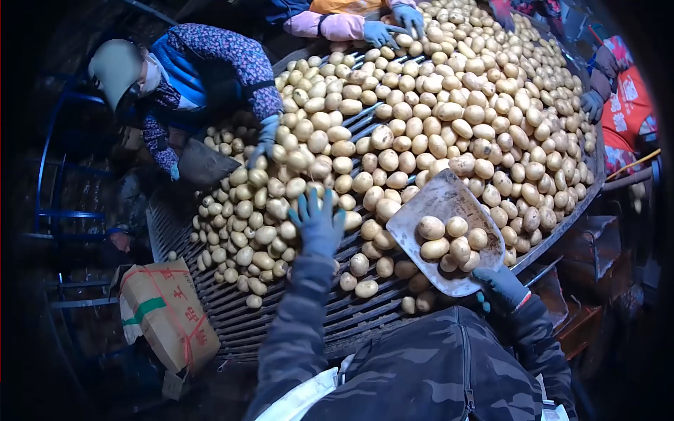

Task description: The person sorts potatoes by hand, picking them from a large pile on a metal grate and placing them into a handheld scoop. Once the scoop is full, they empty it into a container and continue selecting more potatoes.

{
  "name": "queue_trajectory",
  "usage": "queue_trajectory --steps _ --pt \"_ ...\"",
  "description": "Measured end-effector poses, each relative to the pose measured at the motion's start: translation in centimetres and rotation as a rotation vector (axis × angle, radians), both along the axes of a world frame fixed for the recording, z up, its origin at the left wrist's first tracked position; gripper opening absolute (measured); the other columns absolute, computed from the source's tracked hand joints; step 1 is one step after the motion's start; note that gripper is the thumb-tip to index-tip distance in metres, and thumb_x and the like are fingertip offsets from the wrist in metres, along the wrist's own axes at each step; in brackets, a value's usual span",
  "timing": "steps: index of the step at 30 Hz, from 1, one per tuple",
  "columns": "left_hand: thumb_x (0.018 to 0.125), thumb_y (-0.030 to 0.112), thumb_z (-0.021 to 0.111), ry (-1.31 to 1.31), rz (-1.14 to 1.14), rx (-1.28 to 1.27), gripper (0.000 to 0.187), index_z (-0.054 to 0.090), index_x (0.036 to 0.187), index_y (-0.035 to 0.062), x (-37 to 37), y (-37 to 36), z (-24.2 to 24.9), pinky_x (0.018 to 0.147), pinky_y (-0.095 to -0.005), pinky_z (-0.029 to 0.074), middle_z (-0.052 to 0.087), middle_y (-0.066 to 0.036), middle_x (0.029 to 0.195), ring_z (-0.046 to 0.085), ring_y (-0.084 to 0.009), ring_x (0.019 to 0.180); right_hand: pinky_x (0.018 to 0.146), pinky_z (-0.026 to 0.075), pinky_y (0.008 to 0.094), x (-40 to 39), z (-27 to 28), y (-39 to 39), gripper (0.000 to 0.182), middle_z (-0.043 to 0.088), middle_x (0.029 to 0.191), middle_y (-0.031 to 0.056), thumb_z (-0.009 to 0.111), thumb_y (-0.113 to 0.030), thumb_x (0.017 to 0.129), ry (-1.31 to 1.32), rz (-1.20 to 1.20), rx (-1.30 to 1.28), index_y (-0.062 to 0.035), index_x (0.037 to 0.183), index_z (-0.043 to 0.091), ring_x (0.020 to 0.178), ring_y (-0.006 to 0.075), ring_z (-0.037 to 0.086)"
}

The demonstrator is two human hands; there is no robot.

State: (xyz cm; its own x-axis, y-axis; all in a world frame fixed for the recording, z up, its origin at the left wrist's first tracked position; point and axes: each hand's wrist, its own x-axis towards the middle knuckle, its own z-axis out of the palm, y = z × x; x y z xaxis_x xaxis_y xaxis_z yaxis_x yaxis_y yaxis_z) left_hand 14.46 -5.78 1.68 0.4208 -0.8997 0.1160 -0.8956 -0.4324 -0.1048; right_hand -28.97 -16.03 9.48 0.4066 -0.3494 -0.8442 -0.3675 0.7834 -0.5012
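My left hand (320,226), in a blue-grey glove, reaches over the pile with its fingers spread, the fingertips right at several potatoes (298,187). In my right hand (502,282), also gloved, is the handle end of a worn, dirt-stained scoop (448,184). Several potatoes (435,248) lie in the scoop's pan, which overlaps the right side of the heap. Under the potatoes shows a slatted metal rack (330,312), its bars bare along the near edge.
At the upper left, a person in a cap (123,67) leans in with a dark scoop (205,163). Other gloved hands (382,31) work at the top, and a person in a red apron (626,105) stands right. A cardboard box (168,309) sits lower left, metal bins (590,245) lower right.
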Motion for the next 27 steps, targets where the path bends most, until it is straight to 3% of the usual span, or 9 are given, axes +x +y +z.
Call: queue_trajectory --steps 4,8,9,13,19,22,23,24,27 --pt "0.09 0.037 0.075 0.267 -0.069 -0.014 0.06 0.059 0.145 0.0159 -9.8 5.0 2.2 0.121 -0.0662 0.027 0.046 -0.016 0.154 0.021 -0.0595 0.146 0.04 0.041 0.0272 -0.3 0.2 -0.3 0.026 0.058 0.067 0.0015 0.066 -0.03 0.094 -0.011 0.001 -0.004 -0.0042 0.101 0.066 0.049 0.0132 0.053" --pt "0.093 0.031 0.074 0.69 -0.096 -0.062 0.059 0.058 0.147 0.0133 -11.5 8.2 3.9 0.116 -0.0495 0.042 0.053 -0.017 0.15 0.048 -0.0383 0.14 0.038 0.042 0.0282 -0.7 -0.7 -0.3 0.02 0.063 0.072 0.0036 0.064 -0.022 0.094 -0.01 0.028 0.027 -0.0041 0.102 0.066 0.048 0.0146 0.055" --pt "0.094 0.025 0.073 0.709 -0.017 -0.127 0.059 0.056 0.148 0.0116 -11.2 8.0 4.8 0.1 -0.0395 0.054 0.057 -0.018 0.146 0.066 -0.0299 0.119 0.038 0.042 0.0284 -0.8 -1.1 -0.4 0.019 0.063 0.071 0.0036 0.064 -0.022 0.094 -0.015 0.057 0.008 -0.0042 0.102 0.066 0.048 0.0148 0.055" --pt "0.097 0.021 0.067 0.798 0.1 -0.251 0.03 0.072 0.12 0.0013 -7.9 7.9 6.4 0.089 -0.0396 0.057 0.075 -0.017 0.11 0.073 -0.032 0.099 0.038 0.043 0.0291 -1.3 -1.4 -0.5 0.018 0.061 0.069 0.0035 0.064 -0.022 0.094 -0.047 0.068 -0.01 -0.0042 0.098 0.067 0.046 0.0152 0.054" --pt "0.095 0.012 0.069 0.637 0.325 -0.383 0.032 0.07 0.124 -0.0009 -2.9 9.7 6.6 0.095 -0.0353 0.055 0.072 -0.019 0.116 0.07 -0.0269 0.103 0.042 0.039 0.0277 -1.3 -1.1 0.0 0.022 0.057 0.066 0.0012 0.067 -0.03 0.095 -0.037 0.084 -0.01 -0.0078 0.095 0.067 0.049 0.0131 0.051" --pt "0.096 0.014 0.069 0.313 0.082 -0.395 0.036 0.067 0.128 -0.0007 -1.3 9.1 4.0 0.102 -0.0384 0.052 0.07 -0.019 0.122 0.066 -0.0305 0.113 0.042 0.039 0.028 -1.2 -1.0 0.1 0.023 0.057 0.066 0.0014 0.066 -0.031 0.095 -0.028 0.1 -0.044 -0.0073 0.095 0.067 0.048 0.0131 0.051" --pt "0.095 0.028 0.071 0.626 0.129 -0.34 0.045 0.066 0.134 0.0065 -0.8 9.0 0.8 0.109 -0.0469 0.046 0.066 -0.021 0.13 0.057 -0.041 0.124 0.042 0.039 0.0281 -1.4 -1.5 0.2 0.024 0.057 0.066 0.0011 0.065 -0.031 0.096 -0.044 0.127 -0.054 -0.0067 0.096 0.067 0.049 0.0129 0.051" --pt "0.096 0.027 0.07 0.455 0.125 -0.416 0.046 0.065 0.137 0.0076 -4.5 8.7 1.5 0.11 -0.0472 0.045 0.065 -0.022 0.131 0.056 -0.0423 0.128 0.042 0.039 0.0279 -1.3 -1.3 0.3 0.024 0.058 0.066 0.0012 0.065 -0.031 0.096 -0.036 0.106 -0.05 -0.0066 0.096 0.067 0.048 0.013 0.051" --pt "0.098 0.025 0.069 0.691 0.082 -0.324 0.047 0.062 0.14 0.0056 -7.3 10.3 1.9 0.102 -0.0437 0.051 0.069 -0.021 0.123 0.065 -0.036 0.115 0.042 0.039 0.0276 -1.0 -1.1 0.7 0.024 0.058 0.066 0.0017 0.064 -0.03 0.096 -0.034 0.053 -0.069 -0.0062 0.097 0.067 0.047 0.0132 0.051"
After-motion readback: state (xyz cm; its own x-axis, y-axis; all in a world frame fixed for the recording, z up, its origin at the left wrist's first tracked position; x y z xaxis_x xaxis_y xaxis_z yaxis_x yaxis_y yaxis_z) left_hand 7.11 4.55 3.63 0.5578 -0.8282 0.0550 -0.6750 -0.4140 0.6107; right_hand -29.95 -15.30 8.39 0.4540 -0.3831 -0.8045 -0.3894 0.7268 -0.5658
